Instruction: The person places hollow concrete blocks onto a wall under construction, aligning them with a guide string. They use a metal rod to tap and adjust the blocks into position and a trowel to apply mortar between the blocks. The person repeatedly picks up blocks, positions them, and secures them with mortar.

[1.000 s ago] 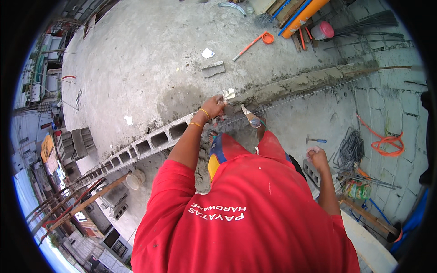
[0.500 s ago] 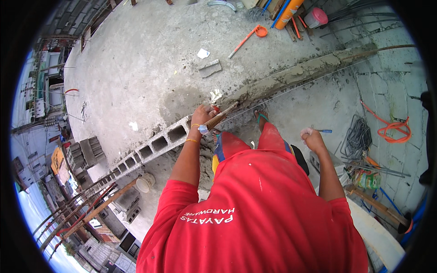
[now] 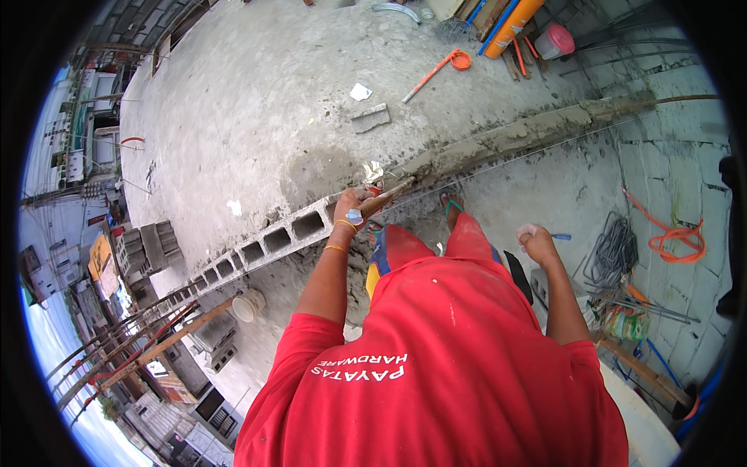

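Note:
My left hand (image 3: pixel 352 205) is at the near end of a row of grey hollow blocks (image 3: pixel 294 216), its fingers curled close against a ridged brown bar (image 3: pixel 391 196). Whether they grip the bar cannot be told. A small red thing (image 3: pixel 375 189) shows at the fingertips, with a crumpled white piece (image 3: pixel 373 173) just beyond. Lower right, my right hand (image 3: pixel 535 240) is closed in a fist. A short blue handle (image 3: pixel 562 237) sticks out beside it; I cannot see whether the fist holds it.
Lumpy wet mortar (image 3: pixel 506 140) continues the wall line toward the right, with a thin string alongside. A block fragment (image 3: pixel 371 118) and an orange dipper (image 3: pixel 460 61) lie beyond. Coiled grey cable (image 3: pixel 613 249) and orange hose (image 3: pixel 679 241) are right. A white bucket (image 3: pixel 248 306) stands left.
The whole view has shifted slightly, so most things sit a little lower and further right. Both hands keep nearly the same pose; the left stays at the bar.

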Demonstrator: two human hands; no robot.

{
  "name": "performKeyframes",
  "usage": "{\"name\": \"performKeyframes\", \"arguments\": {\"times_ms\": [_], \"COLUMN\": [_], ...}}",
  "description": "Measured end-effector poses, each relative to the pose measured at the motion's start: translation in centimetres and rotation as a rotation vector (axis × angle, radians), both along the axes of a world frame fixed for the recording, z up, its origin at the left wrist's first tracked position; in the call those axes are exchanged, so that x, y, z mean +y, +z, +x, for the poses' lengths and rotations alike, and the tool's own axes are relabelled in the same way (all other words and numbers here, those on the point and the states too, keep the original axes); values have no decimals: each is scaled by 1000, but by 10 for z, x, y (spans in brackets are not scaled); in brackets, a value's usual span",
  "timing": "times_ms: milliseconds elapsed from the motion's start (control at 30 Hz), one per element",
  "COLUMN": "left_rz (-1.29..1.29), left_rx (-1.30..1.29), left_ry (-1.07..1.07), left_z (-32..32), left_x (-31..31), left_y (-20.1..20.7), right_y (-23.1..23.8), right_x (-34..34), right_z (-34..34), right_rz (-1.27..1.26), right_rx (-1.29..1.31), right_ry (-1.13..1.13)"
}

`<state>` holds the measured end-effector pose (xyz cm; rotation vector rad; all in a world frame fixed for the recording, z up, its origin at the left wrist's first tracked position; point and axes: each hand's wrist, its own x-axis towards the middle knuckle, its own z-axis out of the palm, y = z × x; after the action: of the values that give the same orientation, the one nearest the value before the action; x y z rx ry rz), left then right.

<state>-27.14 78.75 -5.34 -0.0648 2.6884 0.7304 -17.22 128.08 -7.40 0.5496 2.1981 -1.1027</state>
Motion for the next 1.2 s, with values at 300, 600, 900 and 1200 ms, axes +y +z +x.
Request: {"name": "performKeyframes", "arguments": {"times_ms": [300, 600, 900, 1200], "left_rz": [86, 125, 143, -106], "left_rx": [3, -130, -117, -112], "left_ry": [29, 146, 115, -124], "left_z": [12, 12, -11, -41], "left_x": [-11, -5, 15, 3], "left_y": [-41, -30, 8, -33], "right_y": [0, 8, 3, 3], "right_x": [-4, -16, -10, -17], "right_z": [-20, -30, -8, -1], "right_rz": [28, -33, -32, -41], "right_rx": [-31, -28, -9, -104], "right_ry": [63, 35, -15, 19]}}
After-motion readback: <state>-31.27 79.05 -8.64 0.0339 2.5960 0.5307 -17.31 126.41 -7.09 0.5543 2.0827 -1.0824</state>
